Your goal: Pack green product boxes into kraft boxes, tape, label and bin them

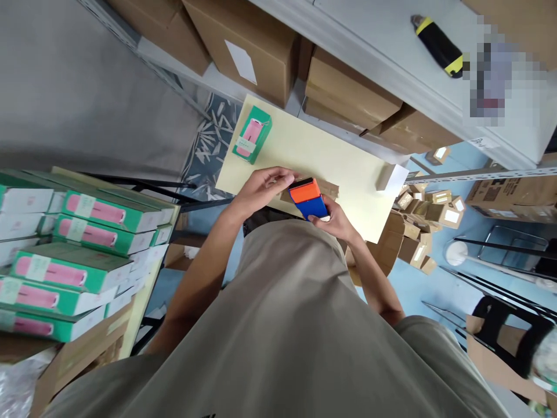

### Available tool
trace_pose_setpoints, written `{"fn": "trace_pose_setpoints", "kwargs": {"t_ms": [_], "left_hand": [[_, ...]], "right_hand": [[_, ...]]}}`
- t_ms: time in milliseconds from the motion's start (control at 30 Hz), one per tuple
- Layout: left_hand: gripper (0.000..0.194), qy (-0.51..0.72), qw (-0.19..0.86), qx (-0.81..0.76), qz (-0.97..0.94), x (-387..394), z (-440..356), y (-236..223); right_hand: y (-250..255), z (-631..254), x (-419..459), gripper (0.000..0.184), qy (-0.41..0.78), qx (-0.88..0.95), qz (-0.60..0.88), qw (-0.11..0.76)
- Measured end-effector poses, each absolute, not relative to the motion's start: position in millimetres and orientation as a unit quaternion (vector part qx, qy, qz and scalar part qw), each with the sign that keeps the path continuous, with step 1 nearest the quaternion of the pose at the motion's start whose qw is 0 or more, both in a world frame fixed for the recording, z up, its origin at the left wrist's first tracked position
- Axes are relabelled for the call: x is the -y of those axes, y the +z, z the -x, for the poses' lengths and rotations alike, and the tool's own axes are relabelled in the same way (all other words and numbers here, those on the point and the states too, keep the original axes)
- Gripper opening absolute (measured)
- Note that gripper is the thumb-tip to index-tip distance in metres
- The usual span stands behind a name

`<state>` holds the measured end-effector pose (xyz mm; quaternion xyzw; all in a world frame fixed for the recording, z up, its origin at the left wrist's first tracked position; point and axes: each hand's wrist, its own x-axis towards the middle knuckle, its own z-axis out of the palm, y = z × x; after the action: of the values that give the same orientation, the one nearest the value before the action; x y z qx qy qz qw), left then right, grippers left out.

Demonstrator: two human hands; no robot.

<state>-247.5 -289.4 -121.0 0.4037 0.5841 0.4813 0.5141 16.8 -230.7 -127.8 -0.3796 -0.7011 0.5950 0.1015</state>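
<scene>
My right hand [337,220] is closed around a tape dispenser [310,200] with a blue body, an orange front and a black toothed edge. It is held tilted above the near side of a pale yellow table [357,168]. Just left of the toothed edge, my left hand [267,186] has its thumb and fingers drawn together. Whatever may be between those fingertips is too small to make out. Behind the dispenser, a flat brown piece [331,189] shows on the tabletop. A green box with a pink bottle picture [252,134] lies at the table's far left.
A small white box [389,177] stands at the table's right end. Stacked green boxes [93,226] fill the left side. Cardboard cartons [256,46] line the shelf behind, with a black-yellow utility knife [438,47] on its upper board. Small brown boxes [413,249] lie at right.
</scene>
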Motion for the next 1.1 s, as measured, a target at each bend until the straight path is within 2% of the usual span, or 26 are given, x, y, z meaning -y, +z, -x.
{"fn": "trace_pose_setpoints", "kwargs": {"t_ms": [167,433,600,833,1100], "left_hand": [[0.058,0.463,0.523,-0.568,-0.436,291.8,250.3,-97.3],[0.049,0.445,0.521,-0.572,-0.45,304.4,252.8,-95.8],[0.044,0.456,0.501,-0.597,-0.429,311.8,246.8,-119.5],[0.035,0.464,0.461,-0.648,-0.39,325.1,226.1,-168.0],[0.049,0.499,0.434,-0.666,-0.346,324.1,229.9,-193.6]], "right_hand": [[-115.2,-21.3,232.8,0.029,0.572,0.731,0.366,0.072],[-104.8,-25.1,229.6,0.052,0.545,0.753,0.366,0.042],[-106.4,-24.4,223.3,0.063,0.534,0.761,0.369,0.013],[-95.7,-31.3,204.8,0.059,0.553,0.761,0.328,-0.082],[-62.8,-47.9,164.3,0.059,0.515,0.771,0.33,-0.18]]}}
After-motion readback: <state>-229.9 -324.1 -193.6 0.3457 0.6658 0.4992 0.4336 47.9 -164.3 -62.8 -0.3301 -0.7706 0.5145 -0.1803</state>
